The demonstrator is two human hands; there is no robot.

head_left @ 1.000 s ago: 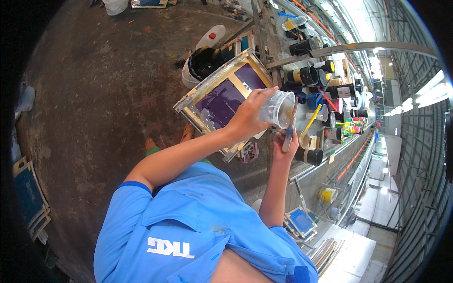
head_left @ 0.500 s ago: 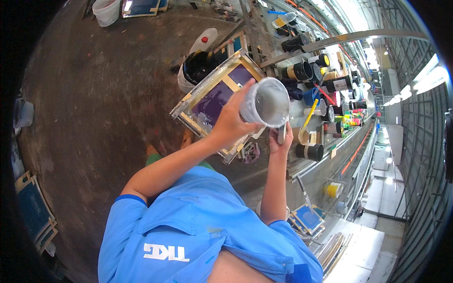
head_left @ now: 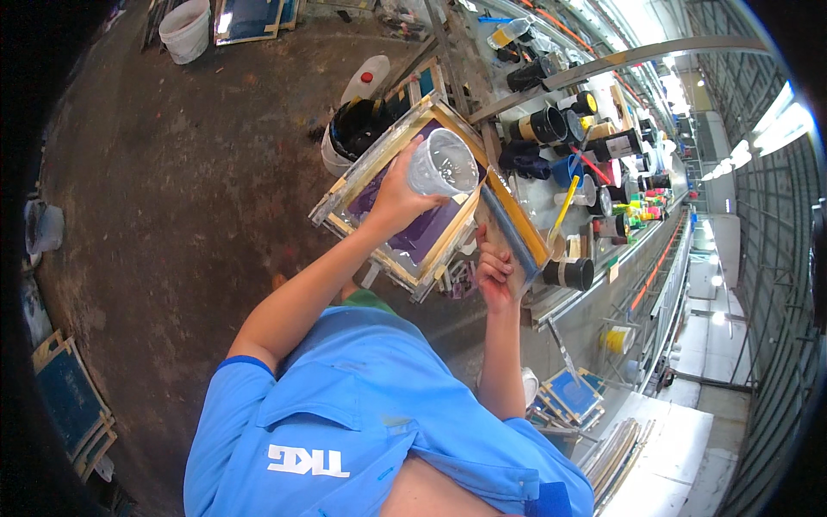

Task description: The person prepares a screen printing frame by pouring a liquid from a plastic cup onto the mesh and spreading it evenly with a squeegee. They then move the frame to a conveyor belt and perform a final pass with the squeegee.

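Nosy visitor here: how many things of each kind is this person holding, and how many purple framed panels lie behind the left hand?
Plastic cup in the left hand: 1
Wide flat tool in the right hand: 1
Purple framed panel: 1
Total: 3

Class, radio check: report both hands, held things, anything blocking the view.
Left hand: gripping clear round plastic cup. Right hand: holding flat orange-and-grey tool. Cup partly hides wood-framed purple screen.

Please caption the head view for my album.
Left hand grips a translucent round plastic tub; right hand holds a flat orange-edged tool.
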